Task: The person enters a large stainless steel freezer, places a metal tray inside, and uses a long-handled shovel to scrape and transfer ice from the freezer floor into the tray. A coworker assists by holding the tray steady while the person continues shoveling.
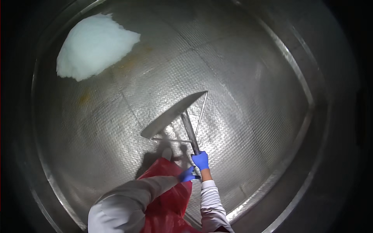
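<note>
Looking stiff and blade-heavy, the metal scraper (171, 117) sits ahead of the red apron (168, 206), its shaft (188, 126), best held two-handed, wrapped by the right hand (200, 160); the left hand's (187, 175) grip I cannot tell

Underfoot, a grey metal floor (252, 128), embossed all over with small bumps, crossed by thin dark seams, bounded at the sides by a bright rim (288, 57). On it, toward the far left, a broad white heap (97, 46) with ragged edges. Just beside the heap, a faint brownish stain (132, 62); a little nearer, another of like tint. Low, near the middle, a pale shoe (166, 153), with dark shadow beside it. Ahead of the shoe, a wide blade (171, 116), set aslant, either on the metal or just above: impossible to tell which.
</note>
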### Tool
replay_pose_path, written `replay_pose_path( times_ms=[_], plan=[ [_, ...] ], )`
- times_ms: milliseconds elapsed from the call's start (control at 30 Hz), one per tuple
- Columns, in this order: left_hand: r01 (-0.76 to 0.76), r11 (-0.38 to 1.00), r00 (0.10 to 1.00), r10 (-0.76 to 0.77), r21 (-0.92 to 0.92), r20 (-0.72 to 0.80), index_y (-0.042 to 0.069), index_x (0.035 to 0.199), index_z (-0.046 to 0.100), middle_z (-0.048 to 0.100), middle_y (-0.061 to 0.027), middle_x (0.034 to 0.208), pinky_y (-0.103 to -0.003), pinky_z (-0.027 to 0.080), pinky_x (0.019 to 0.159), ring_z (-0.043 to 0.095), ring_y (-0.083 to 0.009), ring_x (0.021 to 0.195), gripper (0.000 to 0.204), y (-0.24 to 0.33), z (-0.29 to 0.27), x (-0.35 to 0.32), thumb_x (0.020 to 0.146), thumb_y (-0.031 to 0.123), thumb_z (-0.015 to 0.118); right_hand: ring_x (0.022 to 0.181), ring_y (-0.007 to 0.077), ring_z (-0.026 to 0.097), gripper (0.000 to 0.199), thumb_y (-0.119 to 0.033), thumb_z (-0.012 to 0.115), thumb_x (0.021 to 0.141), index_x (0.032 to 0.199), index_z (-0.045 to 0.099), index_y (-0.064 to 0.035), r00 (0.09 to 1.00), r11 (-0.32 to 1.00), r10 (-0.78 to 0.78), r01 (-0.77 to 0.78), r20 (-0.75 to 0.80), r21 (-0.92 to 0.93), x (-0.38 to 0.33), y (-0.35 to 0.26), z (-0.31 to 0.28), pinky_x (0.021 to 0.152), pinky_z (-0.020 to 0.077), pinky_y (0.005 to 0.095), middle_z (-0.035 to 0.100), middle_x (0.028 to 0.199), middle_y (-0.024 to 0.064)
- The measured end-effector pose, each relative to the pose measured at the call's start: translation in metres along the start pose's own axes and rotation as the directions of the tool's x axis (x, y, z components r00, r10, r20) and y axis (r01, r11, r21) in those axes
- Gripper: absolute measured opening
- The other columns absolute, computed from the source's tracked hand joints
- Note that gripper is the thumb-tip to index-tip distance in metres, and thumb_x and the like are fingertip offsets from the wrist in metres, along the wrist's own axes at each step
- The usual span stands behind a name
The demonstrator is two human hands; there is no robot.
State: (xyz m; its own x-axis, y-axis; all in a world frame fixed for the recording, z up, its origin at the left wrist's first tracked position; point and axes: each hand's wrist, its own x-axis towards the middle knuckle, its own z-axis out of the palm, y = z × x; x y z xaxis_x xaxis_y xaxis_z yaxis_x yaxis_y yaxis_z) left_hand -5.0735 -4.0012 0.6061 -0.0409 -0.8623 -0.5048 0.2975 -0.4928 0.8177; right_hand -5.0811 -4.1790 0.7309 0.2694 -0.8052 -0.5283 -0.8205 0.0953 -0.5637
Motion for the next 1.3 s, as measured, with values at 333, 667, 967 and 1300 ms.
replay_pose_path(
  times_ms=[333,667,967,1300],
  plan=[
    [-0.349,0.558,0.928,0.091,-0.753,-0.363,0.005,0.11,0.061,0.067,-0.009,0.096,-0.032,0.051,0.087,0.064,-0.0189,0.088,0.032,0.183,-0.087,-0.111,0.101,0.036,0.058,0.11,0.0337,0.066,0.072,-0.041,0.086,0.074,0.124,0.06,0.0035,0.865,0.871,-0.479,0.49,0.152,-0.039,-0.198,-0.35,-0.018,0.094,0.0516,0.0421,0.068,0.117,0.0238],
    [-0.322,0.593,0.935,0.074,-0.738,-0.348,0.02,0.062,0.044,0.04,0.0014,0.051,-0.036,0.047,0.06,0.049,-0.0165,0.051,0.041,0.325,-0.317,-0.409,0.093,0.04,0.063,0.1,0.0391,0.07,0.078,-0.061,0.082,0.072,0.119,0.065,-0.0014,0.978,0.966,-0.171,0.19,0.121,-0.177,-0.396,-0.041,0.168,0.087,0.0549,0.0459,0.07,0.109,0.0254],
    [-0.051,0.44,0.984,-0.13,-0.896,-0.12,0.023,0.059,0.041,0.039,0.007,0.051,-0.03,0.037,0.055,0.04,-0.0094,0.049,0.048,0.257,-0.465,-0.58,0.097,0.047,0.056,0.101,0.0379,0.064,0.029,-0.027,0.071,0.07,0.095,0.072,-0.012,0.894,0.734,0.286,-0.436,-0.346,-0.521,-0.746,0.103,0.192,0.092,0.0493,0.0471,0.07,0.103,0.0161],
    [0.225,0.589,0.911,-0.41,-0.776,-0.047,0.018,0.065,0.05,0.053,0.0017,0.058,-0.032,0.048,0.064,0.051,-0.0152,0.055,0.039,0.078,-0.684,-0.57,0.096,0.039,0.062,0.076,0.0294,0.067,0.02,-0.027,0.069,0.052,0.07,0.068,-0.0175,0.777,0.606,0.449,-0.628,-0.441,-0.489,-0.962,-0.103,0.354,0.072,0.0494,0.0424,0.069,0.073,0.0082]
  ],
)
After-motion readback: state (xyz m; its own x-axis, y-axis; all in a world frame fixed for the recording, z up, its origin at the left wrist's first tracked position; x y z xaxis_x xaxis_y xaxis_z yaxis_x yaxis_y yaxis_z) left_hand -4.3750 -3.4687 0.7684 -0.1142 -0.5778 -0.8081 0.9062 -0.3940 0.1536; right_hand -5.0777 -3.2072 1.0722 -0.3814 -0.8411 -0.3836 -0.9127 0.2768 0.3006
